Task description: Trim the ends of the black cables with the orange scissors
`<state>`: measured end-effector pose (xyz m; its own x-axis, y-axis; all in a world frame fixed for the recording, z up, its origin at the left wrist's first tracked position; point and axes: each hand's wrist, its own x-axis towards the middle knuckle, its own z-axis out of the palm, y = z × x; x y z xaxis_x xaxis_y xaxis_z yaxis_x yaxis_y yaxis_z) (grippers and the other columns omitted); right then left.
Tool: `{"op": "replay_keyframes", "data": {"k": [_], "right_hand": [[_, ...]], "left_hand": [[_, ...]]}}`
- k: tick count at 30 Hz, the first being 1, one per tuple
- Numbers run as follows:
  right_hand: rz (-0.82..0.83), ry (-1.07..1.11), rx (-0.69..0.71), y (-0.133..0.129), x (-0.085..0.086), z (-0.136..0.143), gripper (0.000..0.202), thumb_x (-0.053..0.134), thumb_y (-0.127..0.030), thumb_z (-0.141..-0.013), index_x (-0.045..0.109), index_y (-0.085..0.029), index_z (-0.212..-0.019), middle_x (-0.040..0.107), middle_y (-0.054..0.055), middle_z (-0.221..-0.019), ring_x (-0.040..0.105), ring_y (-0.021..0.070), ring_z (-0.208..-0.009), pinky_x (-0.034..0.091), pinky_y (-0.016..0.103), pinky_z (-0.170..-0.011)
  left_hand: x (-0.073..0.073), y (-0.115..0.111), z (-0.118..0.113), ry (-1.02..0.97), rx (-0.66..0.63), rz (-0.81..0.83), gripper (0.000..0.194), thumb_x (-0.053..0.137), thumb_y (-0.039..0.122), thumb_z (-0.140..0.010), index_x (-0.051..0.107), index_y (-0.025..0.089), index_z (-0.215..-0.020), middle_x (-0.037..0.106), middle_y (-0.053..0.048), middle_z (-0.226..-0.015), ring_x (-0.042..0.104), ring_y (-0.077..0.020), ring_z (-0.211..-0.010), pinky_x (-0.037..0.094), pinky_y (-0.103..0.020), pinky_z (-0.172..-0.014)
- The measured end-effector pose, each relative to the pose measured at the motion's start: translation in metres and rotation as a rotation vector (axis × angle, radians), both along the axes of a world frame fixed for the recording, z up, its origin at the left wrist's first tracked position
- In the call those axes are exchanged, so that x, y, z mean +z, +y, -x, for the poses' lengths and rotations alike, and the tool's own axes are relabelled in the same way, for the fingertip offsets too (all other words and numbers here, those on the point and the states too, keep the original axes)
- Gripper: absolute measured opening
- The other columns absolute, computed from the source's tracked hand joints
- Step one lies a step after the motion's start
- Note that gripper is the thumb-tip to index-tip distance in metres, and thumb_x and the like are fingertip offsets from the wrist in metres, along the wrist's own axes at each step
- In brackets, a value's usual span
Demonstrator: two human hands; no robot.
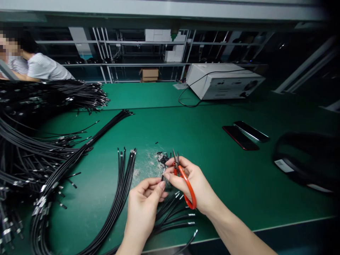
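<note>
My left hand (145, 203) pinches a black cable (162, 178) near its end, which points up between the fingertips. Red-handled scissors (188, 184) rest in my right hand (195, 182), blades upward and slightly parted, while its thumb and forefinger meet at the cable's tip. Just behind the fingertips lies a small heap of black cut pieces (162, 158) amid pale stray strands (148, 164). Several black cables (170, 224) with silvery ends fan out under my hands. A curved bundle of black cables (123, 187) lies to the left.
Large piles of black cables (18, 141) cover the left of the green table (209, 156). Two phones (243, 136) lie to the right, near a dark rounded object (305, 163). A white metal box (225, 83) stands behind. A person in a striped shirt (49, 67) is at far left.
</note>
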<state>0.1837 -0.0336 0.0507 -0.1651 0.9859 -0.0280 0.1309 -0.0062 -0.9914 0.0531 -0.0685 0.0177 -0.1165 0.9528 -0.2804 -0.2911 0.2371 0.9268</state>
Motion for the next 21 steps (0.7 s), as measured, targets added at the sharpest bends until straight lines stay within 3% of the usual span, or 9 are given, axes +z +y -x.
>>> {"op": "replay_keyframes", "data": {"k": [2, 5, 7, 9, 13, 21], "right_hand": [[-0.152, -0.187, 0.014, 0.001, 0.0, -0.007, 0.02, 0.055, -0.033, -0.081, 0.052, -0.02, -0.096, 0.061, 0.003, -0.082, 0.059, 0.0163, -0.077, 0.046, 0.03, -0.072], [-0.521, -0.665, 0.081, 0.003, -0.002, -0.021, 0.027, 0.056, -0.039, -0.081, 0.055, -0.02, -0.101, 0.064, 0.006, -0.09, 0.058, 0.0201, -0.085, 0.038, 0.038, -0.085], [-0.706, -0.941, 0.163, 0.004, -0.006, -0.029, 0.029, 0.056, -0.042, -0.082, 0.057, -0.018, -0.098, 0.065, 0.007, -0.086, 0.058, 0.0204, -0.081, 0.031, 0.042, -0.09], [-0.789, -1.115, 0.222, 0.005, -0.01, -0.032, 0.031, 0.051, -0.044, -0.084, 0.059, -0.016, -0.094, 0.064, 0.007, -0.077, 0.058, 0.0191, -0.074, 0.029, 0.041, -0.089], [-0.881, -1.255, 0.233, 0.003, -0.016, -0.03, 0.036, 0.047, -0.047, -0.085, 0.062, -0.015, -0.091, 0.061, 0.006, -0.067, 0.055, 0.0182, -0.067, 0.03, 0.037, -0.083], [-0.903, -1.283, 0.205, 0.001, -0.018, -0.025, 0.034, 0.046, -0.046, -0.086, 0.062, -0.016, -0.091, 0.059, 0.005, -0.069, 0.052, 0.0173, -0.067, 0.028, 0.034, -0.077]], "left_hand": [[0.003, 0.001, 0.002, -0.034, 0.002, 0.027, 0.031, 0.074, 0.032, -0.063, 0.067, 0.01, -0.083, 0.067, -0.004, -0.064, 0.065, -0.0149, -0.056, 0.052, -0.022, -0.051], [0.006, 0.002, 0.006, -0.057, 0.0, 0.057, 0.033, 0.074, 0.033, -0.064, 0.066, 0.009, -0.084, 0.066, -0.004, -0.064, 0.064, -0.0134, -0.053, 0.05, -0.02, -0.048], [0.005, 0.002, 0.008, -0.076, -0.01, 0.071, 0.034, 0.074, 0.032, -0.065, 0.065, 0.008, -0.087, 0.066, -0.003, -0.065, 0.063, -0.0117, -0.052, 0.049, -0.019, -0.047], [0.005, 0.002, 0.008, -0.094, -0.019, 0.083, 0.035, 0.074, 0.033, -0.065, 0.064, 0.008, -0.089, 0.065, -0.003, -0.064, 0.062, -0.0101, -0.05, 0.048, -0.017, -0.046], [0.006, 0.003, 0.007, -0.115, -0.038, 0.108, 0.034, 0.074, 0.034, -0.064, 0.065, 0.009, -0.085, 0.065, -0.002, -0.064, 0.06, -0.0089, -0.048, 0.047, -0.016, -0.044], [0.008, 0.002, 0.006, -0.117, -0.068, 0.124, 0.031, 0.072, 0.032, -0.068, 0.064, 0.008, -0.086, 0.066, -0.003, -0.064, 0.06, -0.0077, -0.049, 0.047, -0.015, -0.045]]}}
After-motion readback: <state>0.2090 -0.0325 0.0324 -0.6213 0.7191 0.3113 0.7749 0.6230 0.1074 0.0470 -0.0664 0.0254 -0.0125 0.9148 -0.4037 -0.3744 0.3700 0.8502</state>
